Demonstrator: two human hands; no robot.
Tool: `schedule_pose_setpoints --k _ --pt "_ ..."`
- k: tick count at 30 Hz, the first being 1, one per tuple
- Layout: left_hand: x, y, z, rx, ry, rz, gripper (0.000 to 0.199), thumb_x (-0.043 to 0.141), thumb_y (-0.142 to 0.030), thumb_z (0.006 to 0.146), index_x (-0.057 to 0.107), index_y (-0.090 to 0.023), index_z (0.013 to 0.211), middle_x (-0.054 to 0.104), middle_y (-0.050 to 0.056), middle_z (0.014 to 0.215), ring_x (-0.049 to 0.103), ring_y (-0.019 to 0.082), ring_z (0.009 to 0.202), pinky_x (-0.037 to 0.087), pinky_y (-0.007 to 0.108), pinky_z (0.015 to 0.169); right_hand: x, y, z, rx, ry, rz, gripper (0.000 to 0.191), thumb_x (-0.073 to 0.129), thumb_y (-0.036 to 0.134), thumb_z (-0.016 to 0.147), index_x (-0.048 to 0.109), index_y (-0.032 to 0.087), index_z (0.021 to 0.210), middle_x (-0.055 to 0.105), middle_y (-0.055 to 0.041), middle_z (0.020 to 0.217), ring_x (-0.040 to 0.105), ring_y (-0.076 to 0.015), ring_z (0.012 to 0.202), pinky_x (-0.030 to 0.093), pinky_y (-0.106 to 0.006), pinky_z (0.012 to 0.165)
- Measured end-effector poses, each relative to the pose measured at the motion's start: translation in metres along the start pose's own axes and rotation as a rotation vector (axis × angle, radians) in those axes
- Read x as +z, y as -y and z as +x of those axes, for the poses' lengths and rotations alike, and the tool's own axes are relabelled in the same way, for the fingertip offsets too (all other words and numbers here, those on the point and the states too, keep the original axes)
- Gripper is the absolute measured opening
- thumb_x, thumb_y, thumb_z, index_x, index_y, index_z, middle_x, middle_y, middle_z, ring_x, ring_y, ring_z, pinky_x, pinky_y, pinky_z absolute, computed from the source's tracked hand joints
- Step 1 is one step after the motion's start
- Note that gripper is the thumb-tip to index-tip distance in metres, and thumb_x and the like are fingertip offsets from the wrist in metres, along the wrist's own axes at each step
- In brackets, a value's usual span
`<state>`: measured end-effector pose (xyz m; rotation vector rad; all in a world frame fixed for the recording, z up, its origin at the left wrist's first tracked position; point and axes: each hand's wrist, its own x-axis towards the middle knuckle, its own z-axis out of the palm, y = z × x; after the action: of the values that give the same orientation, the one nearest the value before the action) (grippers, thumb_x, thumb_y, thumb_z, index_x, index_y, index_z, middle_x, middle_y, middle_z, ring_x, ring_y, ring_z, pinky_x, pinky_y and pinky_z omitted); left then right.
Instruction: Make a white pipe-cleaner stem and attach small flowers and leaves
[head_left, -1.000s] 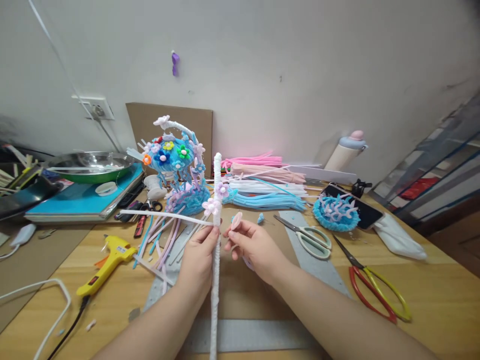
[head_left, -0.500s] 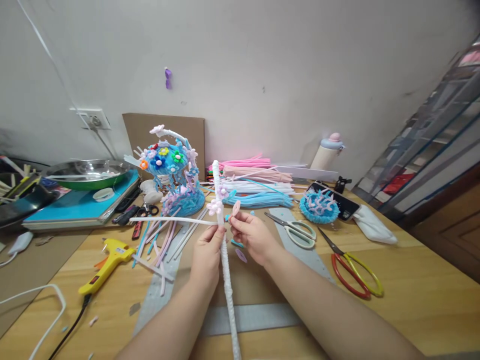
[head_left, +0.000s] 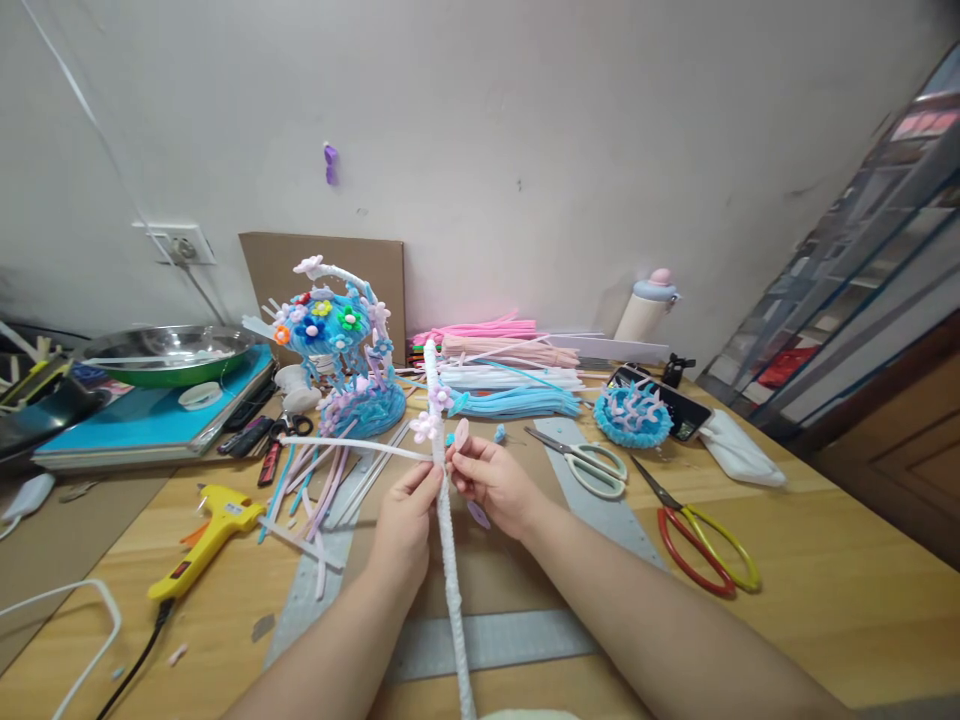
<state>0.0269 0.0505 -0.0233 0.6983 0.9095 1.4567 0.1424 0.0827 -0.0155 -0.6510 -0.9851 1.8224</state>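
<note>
My left hand (head_left: 409, 515) is closed, with thumb and finger pinching a white pipe cleaner (head_left: 352, 445) against a long stem (head_left: 448, 560) wrapped in white fuzz. The stem stands nearly upright in front of me. Pale pink flowers (head_left: 426, 427) and a small blue leaf-like piece sit on its upper part. Just right of the stem, my right hand (head_left: 491, 485) pinches a small pink oval piece (head_left: 462, 434), its fingertips close to the stem; whether they touch it I cannot tell. A lilac piece (head_left: 478, 514) shows below this hand.
A yellow glue gun (head_left: 206, 540) and loose pipe-cleaner strips lie left. Behind stand a blue flowered ornament (head_left: 337, 330) and bundled pipe cleaners (head_left: 517, 402). To the right are white-handled scissors (head_left: 596, 468), red-and-yellow scissors (head_left: 697, 550), a blue fuzzy piece (head_left: 634, 415) and a phone (head_left: 686, 412).
My right hand has come slightly closer to the stem with the pink oval piece. The view has shifted a little, and a pale rounded edge now shows at the bottom.
</note>
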Motion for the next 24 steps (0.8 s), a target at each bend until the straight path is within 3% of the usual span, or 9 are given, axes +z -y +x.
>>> schedule_pose_setpoints --k 11,24 --pt "-0.0024 -0.0021 0.003 -0.113 0.049 -0.084 0.022 0.075 -0.021 0.06 0.071 -0.012 0.08 0.069 0.005 0.072 0.06 0.01 0.061 0.047 0.019 0.062 0.0061 -0.0051 -0.0018 -0.075 -0.061 -0.077 0.03 0.074 0.037 0.061 0.057 0.016 0.075 0.052 0.0037 0.062 0.041 -0.0051 0.047 0.029 -0.017 0.044" --pt "-0.0028 -0.0013 0.0017 -0.118 0.069 -0.108 0.021 0.074 -0.019 0.064 0.071 -0.013 0.084 0.069 0.004 0.072 0.059 0.008 0.062 0.046 0.016 0.061 0.0045 -0.0075 -0.0003 -0.09 -0.051 -0.078 0.027 0.073 0.034 0.063 0.057 0.016 0.074 0.053 0.0039 0.061 0.041 -0.0041 0.046 0.029 -0.016 0.044"
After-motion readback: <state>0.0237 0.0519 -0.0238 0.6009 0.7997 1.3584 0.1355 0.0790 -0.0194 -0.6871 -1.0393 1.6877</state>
